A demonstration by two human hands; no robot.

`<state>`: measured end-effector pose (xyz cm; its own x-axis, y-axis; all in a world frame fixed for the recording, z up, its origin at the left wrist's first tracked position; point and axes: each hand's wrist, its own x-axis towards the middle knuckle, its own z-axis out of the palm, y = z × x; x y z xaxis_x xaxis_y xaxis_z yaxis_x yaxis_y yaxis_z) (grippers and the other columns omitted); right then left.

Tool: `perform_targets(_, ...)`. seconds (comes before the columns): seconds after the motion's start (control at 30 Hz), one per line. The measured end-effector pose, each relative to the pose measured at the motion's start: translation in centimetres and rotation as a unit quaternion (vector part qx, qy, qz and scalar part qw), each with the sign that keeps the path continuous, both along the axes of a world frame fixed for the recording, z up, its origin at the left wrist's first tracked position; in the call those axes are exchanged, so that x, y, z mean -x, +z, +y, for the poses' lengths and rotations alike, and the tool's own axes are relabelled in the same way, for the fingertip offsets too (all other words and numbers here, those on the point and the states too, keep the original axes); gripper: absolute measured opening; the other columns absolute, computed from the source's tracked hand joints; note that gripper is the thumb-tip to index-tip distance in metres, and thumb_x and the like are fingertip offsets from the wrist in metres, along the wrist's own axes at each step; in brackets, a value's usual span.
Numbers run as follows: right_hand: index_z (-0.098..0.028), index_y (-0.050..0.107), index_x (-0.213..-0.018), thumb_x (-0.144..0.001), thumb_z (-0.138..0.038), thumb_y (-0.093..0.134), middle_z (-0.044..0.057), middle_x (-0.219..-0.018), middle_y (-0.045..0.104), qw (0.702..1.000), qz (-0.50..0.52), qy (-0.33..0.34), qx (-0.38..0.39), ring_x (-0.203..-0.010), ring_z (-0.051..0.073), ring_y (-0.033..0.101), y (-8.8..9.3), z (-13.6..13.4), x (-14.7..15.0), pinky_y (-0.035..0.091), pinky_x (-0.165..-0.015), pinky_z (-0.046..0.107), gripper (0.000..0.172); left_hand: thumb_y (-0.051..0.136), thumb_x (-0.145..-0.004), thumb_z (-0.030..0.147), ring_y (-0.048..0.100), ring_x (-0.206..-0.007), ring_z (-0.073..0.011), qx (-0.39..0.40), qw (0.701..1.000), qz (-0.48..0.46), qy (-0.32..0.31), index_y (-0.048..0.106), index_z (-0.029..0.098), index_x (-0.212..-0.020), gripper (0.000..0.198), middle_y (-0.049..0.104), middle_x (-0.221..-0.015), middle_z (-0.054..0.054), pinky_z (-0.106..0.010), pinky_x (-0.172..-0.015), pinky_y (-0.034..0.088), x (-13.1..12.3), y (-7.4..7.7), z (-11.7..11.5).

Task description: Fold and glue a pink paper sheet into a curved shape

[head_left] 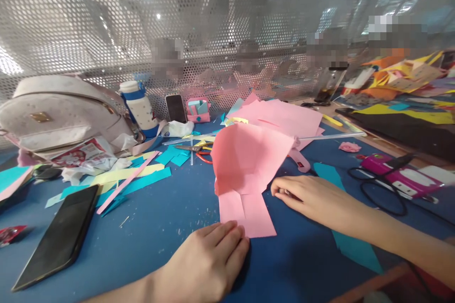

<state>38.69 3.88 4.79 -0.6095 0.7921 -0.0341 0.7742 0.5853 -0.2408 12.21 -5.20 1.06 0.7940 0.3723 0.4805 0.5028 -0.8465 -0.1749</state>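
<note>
A pink paper piece rises in a curved, folded sheet at the table's middle, its lower flaps lying on the blue surface. At the lower left corner of those flaps is my left hand, fingers together over the paper's edge and thumb hidden. My right hand rests on the table just right of the paper, its fingers curled in; whatever they may hold is too hidden to make out. Behind stand more pink sheets, with a pink tool near the right hand. Orange-handled scissors lie to the left.
Left: a black phone, paper strips, a backpack and a bottle. Right: a teal strip, a purple power strip with a black cable. A perforated metal screen closes off the back.
</note>
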Motion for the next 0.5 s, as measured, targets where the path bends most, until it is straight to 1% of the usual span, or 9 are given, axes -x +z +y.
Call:
perform_targets(0.07,-0.023,0.063,-0.09,-0.097,-0.024,0.039,0.003,-0.094,0.072,1.0,0.003,0.007,0.007,-0.085,0.021,0.067,-0.3,0.1,0.0,0.042,-0.066,0.029,0.026,0.032,-0.098,0.008,0.073,-0.094,-0.0239,0.001,1.0,0.001,0.002,0.065,0.003,-0.113,0.037,0.074,-0.106,-0.015,-0.032,-0.079,0.062,0.2,-0.1,0.2)
perform_targets(0.17,-0.021,0.063,-0.086,-0.098,-0.03,0.04,0.003,-0.088,0.07,1.0,0.011,0.009,0.021,-0.082,0.021,0.066,-0.5,0.1,0.4,0.041,-0.066,0.029,0.027,0.031,-0.098,0.007,0.074,-0.092,-0.0234,0.004,1.0,0.008,-0.006,0.063,0.001,-0.115,0.037,0.074,-0.105,-0.015,-0.032,-0.08,0.062,0.5,0.1,0.7)
perform_targets(0.23,-0.021,0.061,-0.08,-0.098,-0.037,0.044,0.002,-0.083,0.069,0.999,0.016,0.005,0.032,-0.077,0.02,0.065,-0.3,0.1,0.9,0.04,-0.063,0.029,0.029,0.033,-0.098,0.007,0.073,-0.094,-0.0237,-0.002,1.0,0.013,-0.018,0.062,0.0,-0.117,0.035,0.074,-0.106,-0.016,-0.033,-0.083,0.061,0.9,0.5,1.1)
perform_targets(0.33,-0.021,0.06,-0.075,-0.098,-0.044,0.044,0.001,-0.078,0.068,0.999,0.014,0.003,0.033,-0.073,0.02,0.064,0.0,0.4,1.5,0.038,-0.061,0.029,0.036,0.036,-0.098,0.007,0.072,-0.1,-0.0247,-0.003,0.999,0.011,-0.037,0.06,0.001,-0.119,0.033,0.073,-0.109,-0.017,-0.035,-0.085,0.061,1.9,1.6,2.1)
perform_targets(0.4,-0.02,0.06,-0.073,-0.098,-0.044,0.043,0.002,-0.077,0.068,1.0,0.008,0.005,0.024,-0.073,0.02,0.064,0.2,0.5,1.9,0.037,-0.059,0.028,0.038,0.036,-0.099,0.008,0.07,-0.105,-0.0245,0.017,0.998,-0.004,-0.053,0.058,0.002,-0.121,0.032,0.072,-0.11,-0.019,-0.036,-0.088,0.06,2.8,2.6,2.9)
perform_targets(0.5,-0.019,0.06,-0.073,-0.099,-0.041,0.044,0.003,-0.079,0.069,1.0,0.013,0.02,0.017,-0.074,0.02,0.066,0.4,0.7,2.5,0.038,-0.059,0.029,0.037,0.034,-0.101,0.01,0.067,-0.111,-0.0239,0.096,0.992,-0.029,-0.071,0.054,0.007,-0.129,0.035,0.07,-0.116,-0.019,-0.037,-0.089,0.059,4.7,3.7,4.2)
